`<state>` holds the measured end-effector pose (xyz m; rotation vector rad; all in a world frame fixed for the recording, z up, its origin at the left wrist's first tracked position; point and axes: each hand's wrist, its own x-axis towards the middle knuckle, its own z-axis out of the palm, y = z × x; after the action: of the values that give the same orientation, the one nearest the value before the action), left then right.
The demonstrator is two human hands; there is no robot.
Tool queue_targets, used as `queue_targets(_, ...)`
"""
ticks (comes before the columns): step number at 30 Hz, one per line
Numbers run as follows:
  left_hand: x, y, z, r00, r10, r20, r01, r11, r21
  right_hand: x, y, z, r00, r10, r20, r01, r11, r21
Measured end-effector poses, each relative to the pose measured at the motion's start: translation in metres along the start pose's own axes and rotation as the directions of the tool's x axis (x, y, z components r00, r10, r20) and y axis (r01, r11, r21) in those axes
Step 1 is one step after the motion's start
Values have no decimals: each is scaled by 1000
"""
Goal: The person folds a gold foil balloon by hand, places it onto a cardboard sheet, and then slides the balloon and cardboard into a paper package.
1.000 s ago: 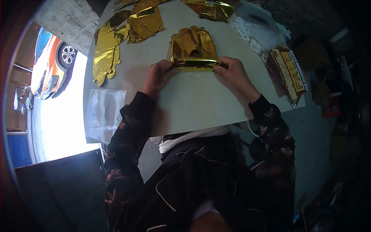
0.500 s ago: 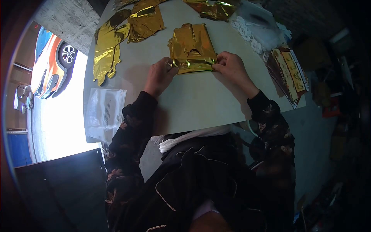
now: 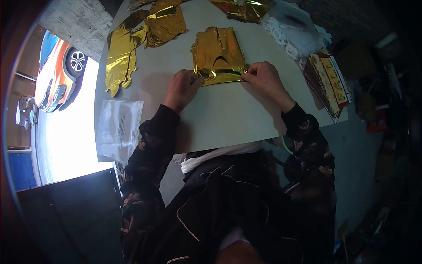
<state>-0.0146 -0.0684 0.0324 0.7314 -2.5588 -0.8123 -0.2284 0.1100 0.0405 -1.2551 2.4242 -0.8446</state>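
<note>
A flat, uninflated gold foil balloon (image 3: 219, 50) lies folded on the table in front of me, its near edge turned over into a shiny strip. My left hand (image 3: 182, 88) pinches the left end of that strip, thumb and fingers together. At the opposite end, my right hand (image 3: 264, 79) grips the right corner between thumb and forefinger. Both hands rest close to the tabletop.
More gold foil pieces (image 3: 121, 59) lie along the table's far left and back. A clear plastic bag (image 3: 118, 127) is at the left edge. White strings (image 3: 281, 39), a clear packet (image 3: 296, 26) and printed cards (image 3: 327, 83) lie at the right.
My left hand has shifted very slightly down at the folded strip. The folded near edge sits a little lower; both hands still hold its ends.
</note>
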Motion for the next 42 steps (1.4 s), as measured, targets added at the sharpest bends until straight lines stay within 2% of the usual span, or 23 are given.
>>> queue_targets(4, 0, 1, -2, 997, -57, 57, 59, 998, -24, 0, 3, -1, 999, 50, 8, -50, 998, -43)
queue_targets(7, 0, -4, 2, 1000, 2, 20, -2, 1000, -4, -1, 0, -5, 995, 89, 34, -87, 994, -60)
queue_targets(10, -2, 4, -2, 994, -103, 36, 107, 989, -107, 0, -1, -5, 994, 94, 50, -90, 993, -76)
queue_targets(13, -2, 1, 8, 993, 32, -114, -20, 994, 108, 0, -2, -6, 994, 99, 56, -94, 992, -87)
queue_targets(16, 3, 9, 15, 950, 282, -133, -236, 930, 283, -1, -5, -5, 991, 121, 52, -115, 988, -104)
queue_targets(19, 14, 19, 26, 907, 419, 39, -387, 794, 470, -1, -4, -4, 992, 117, 57, -110, 989, -103)
queue_targets(20, 19, 16, 30, 897, 436, 71, -414, 774, 479, 0, -3, -5, 992, 111, 57, -105, 990, -99)
queue_targets(23, 29, 11, 40, 881, 440, 173, -466, 746, 476, -2, -4, -8, 994, 76, 76, -69, 994, -87)
queue_targets(26, 29, 9, 40, 893, 382, 239, -450, 772, 448, -4, 6, -3, 1000, 11, -8, -10, 997, 81)
queue_targets(29, 27, 7, 42, 896, 389, 214, -444, 771, 456, -7, 9, 2, 983, -128, -135, 133, 991, 27)
queue_targets(32, 27, 9, 40, 891, 407, 202, -453, 765, 458, -8, 8, 12, 947, -266, -181, 251, 963, -103)
queue_targets(35, 26, 11, 38, 888, 410, 209, -459, 748, 479, -10, 6, 14, 930, -312, -194, 293, 949, -119)
queue_targets(38, 26, 12, 38, 879, 422, 223, -476, 735, 483, -12, 9, 20, 914, -342, -220, 297, 931, -212)
queue_targets(42, 28, 13, 36, 853, 463, 241, -518, 699, 492, -17, 4, 12, 914, -381, -139, 332, 900, -281)
